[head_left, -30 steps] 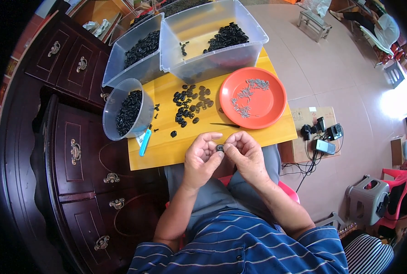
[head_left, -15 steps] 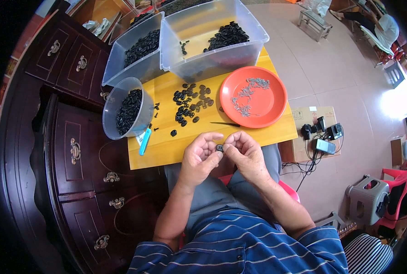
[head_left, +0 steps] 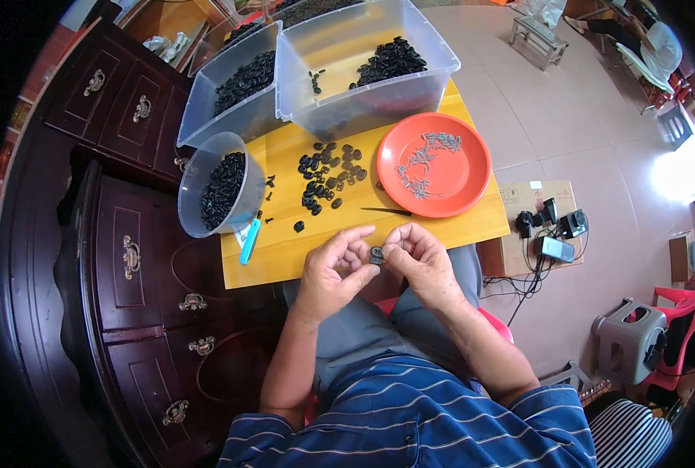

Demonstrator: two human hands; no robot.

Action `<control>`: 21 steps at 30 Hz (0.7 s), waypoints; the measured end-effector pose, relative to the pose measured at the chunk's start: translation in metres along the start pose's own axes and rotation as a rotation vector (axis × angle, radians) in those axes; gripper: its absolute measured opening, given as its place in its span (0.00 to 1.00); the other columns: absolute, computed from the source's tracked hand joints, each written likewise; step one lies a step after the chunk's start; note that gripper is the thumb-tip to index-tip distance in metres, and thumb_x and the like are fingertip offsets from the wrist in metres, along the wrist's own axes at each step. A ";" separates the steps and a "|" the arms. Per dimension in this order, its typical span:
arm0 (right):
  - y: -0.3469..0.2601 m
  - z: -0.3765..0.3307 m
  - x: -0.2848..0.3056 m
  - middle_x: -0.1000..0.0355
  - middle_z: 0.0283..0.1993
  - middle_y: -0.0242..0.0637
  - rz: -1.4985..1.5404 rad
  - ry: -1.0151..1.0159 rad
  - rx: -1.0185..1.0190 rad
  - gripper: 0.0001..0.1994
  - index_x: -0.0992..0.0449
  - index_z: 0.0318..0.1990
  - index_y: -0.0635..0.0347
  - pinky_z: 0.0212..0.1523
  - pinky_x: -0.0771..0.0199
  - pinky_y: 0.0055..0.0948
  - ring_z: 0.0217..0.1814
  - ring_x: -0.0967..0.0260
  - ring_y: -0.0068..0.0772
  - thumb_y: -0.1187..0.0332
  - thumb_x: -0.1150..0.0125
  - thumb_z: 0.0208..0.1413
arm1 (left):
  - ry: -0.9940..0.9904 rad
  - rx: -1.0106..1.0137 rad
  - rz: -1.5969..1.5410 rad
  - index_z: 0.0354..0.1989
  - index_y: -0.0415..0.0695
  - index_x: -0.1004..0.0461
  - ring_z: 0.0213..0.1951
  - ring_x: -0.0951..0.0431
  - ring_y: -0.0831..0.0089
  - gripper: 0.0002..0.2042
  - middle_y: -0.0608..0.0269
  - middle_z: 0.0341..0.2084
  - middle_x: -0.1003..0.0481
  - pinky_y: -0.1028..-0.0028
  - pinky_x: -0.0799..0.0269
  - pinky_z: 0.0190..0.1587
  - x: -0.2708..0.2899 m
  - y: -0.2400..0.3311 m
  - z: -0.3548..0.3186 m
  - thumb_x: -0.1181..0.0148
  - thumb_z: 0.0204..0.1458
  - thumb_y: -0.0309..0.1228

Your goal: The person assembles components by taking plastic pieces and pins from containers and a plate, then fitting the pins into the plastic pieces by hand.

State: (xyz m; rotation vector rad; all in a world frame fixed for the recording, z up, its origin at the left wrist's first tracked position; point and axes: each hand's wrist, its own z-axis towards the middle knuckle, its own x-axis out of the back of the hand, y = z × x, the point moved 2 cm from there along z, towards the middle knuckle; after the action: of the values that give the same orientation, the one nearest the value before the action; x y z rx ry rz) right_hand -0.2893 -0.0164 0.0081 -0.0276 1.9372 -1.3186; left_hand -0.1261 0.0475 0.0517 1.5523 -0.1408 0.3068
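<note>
A small black oval plastic piece (head_left: 376, 254) is between my two hands, just off the table's near edge and above my lap. My left hand (head_left: 336, 269) has its thumb against the lower side of the piece, its index finger stretched out above and the other fingers curled. My right hand (head_left: 421, 261) pinches the right side of the piece between thumb and fingertips. Beyond them, a cluster of similar black oval pieces (head_left: 330, 184) is spread over the yellow table (head_left: 285, 261). Small silvery metal parts (head_left: 419, 160) lie in an orange-red bowl (head_left: 472, 187).
Two clear bins (head_left: 324, 109), (head_left: 230, 115) and a round tub (head_left: 187, 204) hold black parts. A light-blue-handled tool (head_left: 249, 243) and a thin dark blade (head_left: 385, 210) lie on the table. Dark drawers (head_left: 129, 281) stand left; a cardboard box (head_left: 515, 257) with cables stands right.
My left hand has shifted slightly left, its thumb lower on the black piece, and more of the piece shows. My right hand has barely moved.
</note>
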 end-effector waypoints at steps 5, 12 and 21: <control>-0.002 -0.001 -0.001 0.27 0.39 0.25 0.010 -0.025 -0.016 0.04 0.29 0.45 0.61 0.44 0.30 0.17 0.41 0.31 0.13 0.75 0.43 0.65 | 0.004 -0.107 0.213 0.51 0.39 0.21 0.29 0.28 0.82 0.24 0.68 0.32 0.25 0.81 0.29 0.34 0.002 0.017 0.004 0.28 0.41 0.14; -0.001 0.000 -0.005 0.29 0.33 0.22 -0.013 -0.016 0.018 0.04 0.28 0.43 0.59 0.31 0.37 0.13 0.31 0.36 0.10 0.74 0.40 0.65 | 0.015 -0.187 0.318 0.42 0.38 0.19 0.27 0.27 0.78 0.17 0.65 0.29 0.23 0.78 0.29 0.32 0.001 0.019 0.003 0.27 0.40 0.16; 0.000 -0.001 -0.002 0.27 0.37 0.25 -0.037 -0.026 -0.017 0.03 0.28 0.43 0.62 0.40 0.31 0.16 0.38 0.32 0.12 0.75 0.42 0.65 | 0.036 -0.235 0.346 0.40 0.38 0.19 0.27 0.25 0.75 0.15 0.62 0.28 0.22 0.76 0.28 0.32 -0.001 0.017 0.004 0.26 0.41 0.18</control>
State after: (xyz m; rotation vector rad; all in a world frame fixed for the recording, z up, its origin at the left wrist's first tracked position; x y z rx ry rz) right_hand -0.2888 -0.0147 0.0092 -0.0892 1.9350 -1.3197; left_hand -0.1318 0.0428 0.0681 1.2848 -0.4055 0.5697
